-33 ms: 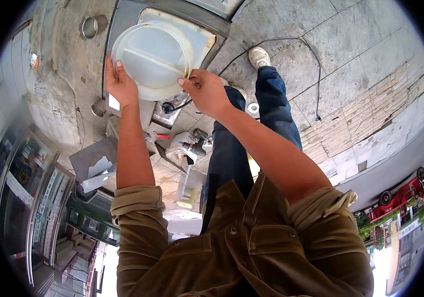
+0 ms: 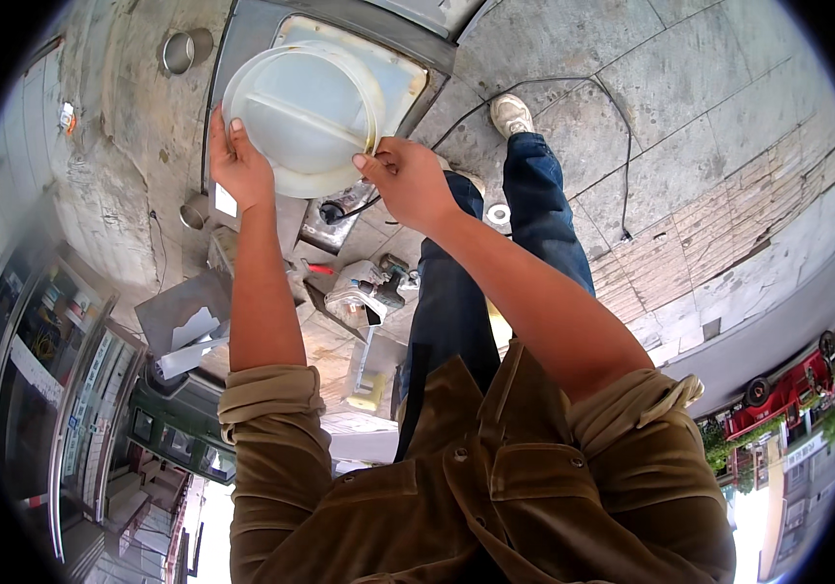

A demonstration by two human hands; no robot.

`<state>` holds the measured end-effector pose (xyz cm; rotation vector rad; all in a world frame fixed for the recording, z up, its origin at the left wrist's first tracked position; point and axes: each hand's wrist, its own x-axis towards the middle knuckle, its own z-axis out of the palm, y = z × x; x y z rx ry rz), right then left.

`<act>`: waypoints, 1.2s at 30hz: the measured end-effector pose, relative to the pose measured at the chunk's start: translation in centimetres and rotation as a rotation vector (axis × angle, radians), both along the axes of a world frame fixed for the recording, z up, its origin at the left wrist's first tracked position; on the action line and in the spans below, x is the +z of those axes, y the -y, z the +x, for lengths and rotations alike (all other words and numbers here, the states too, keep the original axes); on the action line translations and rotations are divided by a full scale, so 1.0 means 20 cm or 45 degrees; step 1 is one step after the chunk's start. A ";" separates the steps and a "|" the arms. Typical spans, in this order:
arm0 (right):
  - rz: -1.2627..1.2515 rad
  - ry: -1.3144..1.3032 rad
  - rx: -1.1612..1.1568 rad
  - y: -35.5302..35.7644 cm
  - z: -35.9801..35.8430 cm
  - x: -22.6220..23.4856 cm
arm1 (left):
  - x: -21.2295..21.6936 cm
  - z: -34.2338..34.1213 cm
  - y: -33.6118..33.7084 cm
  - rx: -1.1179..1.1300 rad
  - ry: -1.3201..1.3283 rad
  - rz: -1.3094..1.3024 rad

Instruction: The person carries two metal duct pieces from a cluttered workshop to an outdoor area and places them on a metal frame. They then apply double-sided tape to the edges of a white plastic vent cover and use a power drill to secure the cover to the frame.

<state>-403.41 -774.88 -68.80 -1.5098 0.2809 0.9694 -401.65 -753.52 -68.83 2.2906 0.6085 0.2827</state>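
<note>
A round, translucent white plastic lid (image 2: 286, 107) with a raised rim and a bar across its middle is held out ahead of me. My left hand (image 2: 244, 173) grips its left edge, the thumb up and the fingers partly hidden behind the rim. At the near right edge, my right hand (image 2: 409, 183) pinches the rim between thumb and fingers. Whether a thin strip also lies in that pinch, I cannot tell. Beyond the lid is a grey metal unit (image 2: 429, 44) with a pale, stained panel (image 2: 403, 83).
Metal rings (image 2: 180, 54) lie on the ground at the left. A black cable (image 2: 628, 127) loops over the paving at right. Below my hands are a power tool (image 2: 390, 282), a red-handled tool (image 2: 320, 268) and a white roll (image 2: 499, 214). Bent sheet metal (image 2: 169, 311) stands left.
</note>
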 end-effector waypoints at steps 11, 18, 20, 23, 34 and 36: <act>0.036 0.120 0.020 -0.01 -0.03 -0.11 | 0.01 0.01 0.00 0.040 0.058 0.050; -0.021 0.077 0.103 0.01 0.01 -0.05 | -0.01 0.00 -0.03 0.053 0.039 0.189; -0.003 -0.002 0.173 0.01 0.03 -0.03 | 0.00 0.00 -0.04 0.070 0.029 0.202; 0.129 -0.224 0.085 -0.02 0.08 0.07 | 0.01 0.00 -0.06 0.073 0.050 0.254; -0.020 -0.441 0.339 -0.03 0.14 0.08 | 0.05 0.01 -0.10 0.135 -0.078 0.190; -0.052 -0.442 0.381 -0.04 0.16 0.09 | 0.05 0.02 -0.09 0.144 -0.052 0.181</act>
